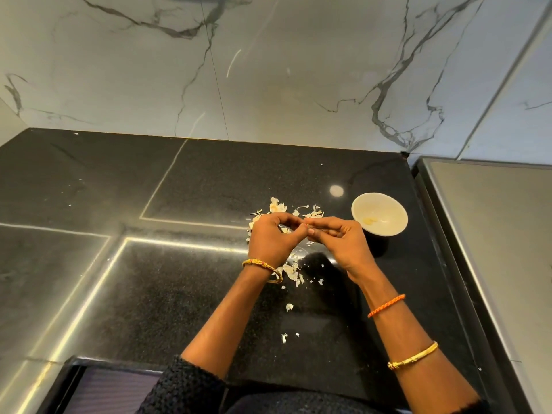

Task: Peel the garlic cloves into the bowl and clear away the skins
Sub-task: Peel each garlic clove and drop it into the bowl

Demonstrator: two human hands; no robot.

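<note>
Both hands, left hand (273, 234) and right hand (334, 237), pinch something tiny left of the bowl (379, 215), likely a clove. It looks small, hard, maybe slippery; hold its ends.

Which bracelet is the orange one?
The braided orange band on the right forearm, closest to the right hand. The gold bangle nearer the elbow and the left wrist's bangle are gold.

Fingers hide whatever the hands (307, 231) pinch.

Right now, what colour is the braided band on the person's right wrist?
Orange; the braided band shows best in the head view.
</note>
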